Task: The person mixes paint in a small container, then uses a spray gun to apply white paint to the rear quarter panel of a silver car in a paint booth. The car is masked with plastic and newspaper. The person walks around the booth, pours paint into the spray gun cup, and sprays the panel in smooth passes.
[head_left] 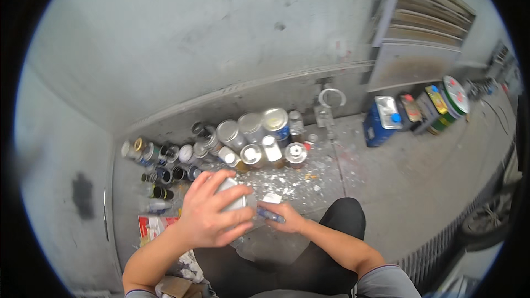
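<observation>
On the concrete floor (419, 187), the left hand (207, 218) wraps its grip around a silver can (232, 193). Beside it, the right hand (287, 218) pinches a small blue tool (269, 215). Crowded paint cans (243, 138) stand just beyond; a slip could topple them.

One head-worn fisheye view looks steeply down, close over the hands, toward the floor (419, 187) and wall (182, 38)

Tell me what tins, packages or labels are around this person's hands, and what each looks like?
Small metal tin: left hand, silver.
Blue tool: right hand.
Cluster of cans: by the wall, silver lids.
Blue canister: right, rectangular.
Red-and-white package: floor, left.
</observation>
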Demonstrator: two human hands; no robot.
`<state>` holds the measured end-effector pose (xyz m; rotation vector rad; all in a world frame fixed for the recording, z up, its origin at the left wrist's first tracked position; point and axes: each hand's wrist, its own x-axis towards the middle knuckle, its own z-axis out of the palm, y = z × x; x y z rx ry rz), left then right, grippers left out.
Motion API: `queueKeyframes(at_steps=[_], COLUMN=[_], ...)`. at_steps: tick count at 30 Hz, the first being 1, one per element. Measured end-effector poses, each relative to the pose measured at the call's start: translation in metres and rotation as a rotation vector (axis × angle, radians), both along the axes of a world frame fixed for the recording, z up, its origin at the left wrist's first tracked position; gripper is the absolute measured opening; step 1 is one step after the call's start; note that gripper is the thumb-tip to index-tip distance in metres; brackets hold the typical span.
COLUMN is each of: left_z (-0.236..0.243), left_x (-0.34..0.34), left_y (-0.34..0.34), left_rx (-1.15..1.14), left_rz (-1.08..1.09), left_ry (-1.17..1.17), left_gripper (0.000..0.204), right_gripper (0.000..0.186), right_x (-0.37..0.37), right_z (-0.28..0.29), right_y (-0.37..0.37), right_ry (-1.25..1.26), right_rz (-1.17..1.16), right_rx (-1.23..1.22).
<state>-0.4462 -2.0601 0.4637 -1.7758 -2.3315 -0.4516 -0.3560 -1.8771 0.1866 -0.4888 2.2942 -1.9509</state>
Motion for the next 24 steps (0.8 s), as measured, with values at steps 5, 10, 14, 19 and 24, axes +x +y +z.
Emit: queueKeyframes(at_steps=[5, 10, 14, 19, 24], left_z=[0.114, 0.248, 0.34, 0.47, 0.569], left_x=[-0.012, -0.029, 0.005, 0.091, 0.179], left_y=[0.061, 0.147, 0.198, 0.253, 0.258], left_rx=[0.029, -0.018, -0.041, -0.196, -0.16], left_rz=[-0.313, -0.558, -0.773, -1.111, -1.495], left_ry=[-0.111, -0.451, -0.648, -0.756, -0.199], left_gripper=[0.05, 0.095, 0.107, 0.041, 0.041], right_gripper=[0.074, 0.067, 0.065, 0.059, 0.072], right_x=[0.042, 0.095, 0.157, 0.26, 0.349], right_z=[0.124, 0.251, 0.365, 0.474, 0.563], right_y=[0.032, 0.077, 0.092, 0.059, -0.021], right_ry=[-0.01, 0.004, -0.048, -0.075, 0.044], right_rz=[-0.268, -0.721, -0.994, -1.363, -1.647], right_rx=[-0.044, 0.032, 0.073, 0.107, 0.241])
